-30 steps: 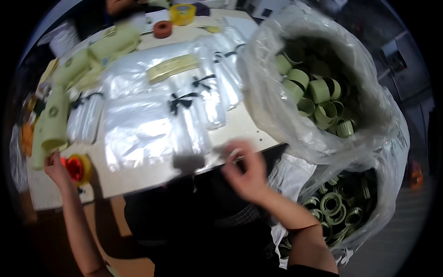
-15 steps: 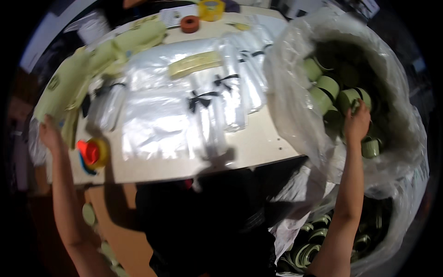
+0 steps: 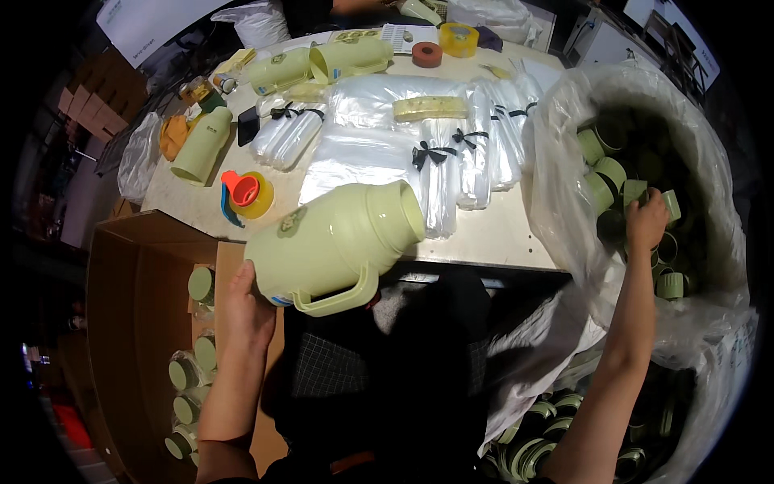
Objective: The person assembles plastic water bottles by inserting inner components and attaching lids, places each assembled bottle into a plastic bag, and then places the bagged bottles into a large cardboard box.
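Observation:
My left hand (image 3: 246, 310) is wrapped round the base end of a pale green vacuum jug (image 3: 322, 230). The jug lies tilted on its side in the air over the table's front edge, its open mouth toward the right and its handle toward me. Inside the plastic-lined sack at the right, my right hand (image 3: 647, 222) pinches a green cup lid (image 3: 635, 192) at its rim. Another green cup lid (image 3: 674, 205) is right beside those fingers, and several more lie below. My fingertips are partly hidden behind the hand.
More green jugs (image 3: 203, 145) lie on the table's left and far side. Clear plastic bags (image 3: 363, 165) in tied bundles cover its middle, near tape rolls (image 3: 258, 198). At lower left stands a cardboard box (image 3: 145, 242) holding capped jugs; a second sack (image 3: 556, 427) holds green parts.
My left hand has brought a jug from the table's left side to its front edge. My right hand stays in the sack, now at the cup lids. The view has swung left.

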`<state>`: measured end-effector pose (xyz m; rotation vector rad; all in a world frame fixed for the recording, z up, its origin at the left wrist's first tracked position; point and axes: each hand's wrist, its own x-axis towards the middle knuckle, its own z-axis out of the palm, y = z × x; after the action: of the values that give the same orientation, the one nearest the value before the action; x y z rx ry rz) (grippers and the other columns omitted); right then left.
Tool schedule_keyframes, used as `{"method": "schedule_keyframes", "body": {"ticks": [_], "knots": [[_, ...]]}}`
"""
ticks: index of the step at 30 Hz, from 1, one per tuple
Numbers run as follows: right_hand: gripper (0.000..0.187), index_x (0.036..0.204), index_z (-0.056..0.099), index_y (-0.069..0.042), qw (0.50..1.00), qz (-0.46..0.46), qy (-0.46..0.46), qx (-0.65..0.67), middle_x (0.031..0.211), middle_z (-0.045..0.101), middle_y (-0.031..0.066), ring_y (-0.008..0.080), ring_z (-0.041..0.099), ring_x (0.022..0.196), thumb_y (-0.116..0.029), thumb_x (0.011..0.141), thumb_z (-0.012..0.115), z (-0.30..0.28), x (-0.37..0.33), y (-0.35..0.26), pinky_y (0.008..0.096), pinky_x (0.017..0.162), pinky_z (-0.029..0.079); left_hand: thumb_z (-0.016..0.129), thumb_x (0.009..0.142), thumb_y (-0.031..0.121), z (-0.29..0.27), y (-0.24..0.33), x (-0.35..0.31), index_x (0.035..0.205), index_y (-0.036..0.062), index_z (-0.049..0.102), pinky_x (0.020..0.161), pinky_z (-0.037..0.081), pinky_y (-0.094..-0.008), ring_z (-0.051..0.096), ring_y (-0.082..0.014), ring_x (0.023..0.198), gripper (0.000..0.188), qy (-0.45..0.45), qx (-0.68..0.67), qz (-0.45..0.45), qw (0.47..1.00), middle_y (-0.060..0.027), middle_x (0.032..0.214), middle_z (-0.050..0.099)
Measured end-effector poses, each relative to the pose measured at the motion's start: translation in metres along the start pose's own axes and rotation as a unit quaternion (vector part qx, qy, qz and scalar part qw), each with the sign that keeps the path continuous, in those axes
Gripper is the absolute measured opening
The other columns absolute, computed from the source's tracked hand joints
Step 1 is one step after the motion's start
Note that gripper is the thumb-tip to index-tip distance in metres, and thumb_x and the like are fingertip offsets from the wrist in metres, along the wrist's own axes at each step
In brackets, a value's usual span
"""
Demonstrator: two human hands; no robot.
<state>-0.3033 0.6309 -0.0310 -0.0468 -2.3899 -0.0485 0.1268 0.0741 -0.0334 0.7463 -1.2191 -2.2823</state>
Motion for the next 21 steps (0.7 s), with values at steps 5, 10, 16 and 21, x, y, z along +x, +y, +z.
{"method": "schedule_keyframes", "body": {"ticks": [5,10,16,21], "knots": [[0.076,0.149,0.036,-0.014,0.970,0.049,-0.058,0.231,0.132,0.058,0.0213,0.0402,0.055,0.123,-0.012,0.081,0.070,0.009,-0.031,0.000,0.0448,0.100,0.046,0.046,0.105,0.031,0.001,-0.009,-0.013,0.141,-0.0001,0.049,0.112,0.037,-0.0439,0.051,-0.0279,0.131,0.047,0.014,0.018,-0.007,1.000,-0.0119,0.142,0.056],[0.067,0.142,0.045,-0.012,0.974,0.007,0.029,0.224,0.130,0.055,0.0163,0.0377,0.053,0.120,-0.003,0.080,0.068,-0.036,-0.049,-0.018,0.0445,0.100,0.045,0.044,0.106,0.025,0.029,-0.017,-0.005,0.130,-0.0011,0.056,0.106,0.044,-0.0416,0.059,-0.0262,0.119,0.037,0.039,-0.014,-0.008,0.999,-0.0123,0.129,0.063],[0.079,0.147,0.045,-0.026,0.990,-0.065,-0.092,0.084,0.114,0.056,0.0095,0.0332,0.053,0.110,0.004,0.077,0.067,-0.039,-0.070,-0.021,0.0436,0.090,0.050,0.044,0.107,0.022,0.049,-0.025,-0.021,0.124,-0.0014,0.058,0.101,0.048,-0.0397,0.063,-0.0250,0.113,0.032,0.049,-0.027,-0.036,0.998,-0.0133,0.122,0.066],[0.076,0.149,0.044,-0.031,0.982,-0.100,-0.157,0.025,0.104,0.059,0.0090,0.0317,0.058,0.098,0.002,0.082,0.060,-0.019,-0.057,0.003,0.0440,0.084,0.052,0.043,0.106,0.026,0.041,-0.023,-0.028,0.137,-0.0003,0.051,0.107,0.044,-0.0438,0.056,-0.0284,0.125,0.041,-0.002,0.009,-0.036,0.999,-0.0132,0.136,0.059]]}}
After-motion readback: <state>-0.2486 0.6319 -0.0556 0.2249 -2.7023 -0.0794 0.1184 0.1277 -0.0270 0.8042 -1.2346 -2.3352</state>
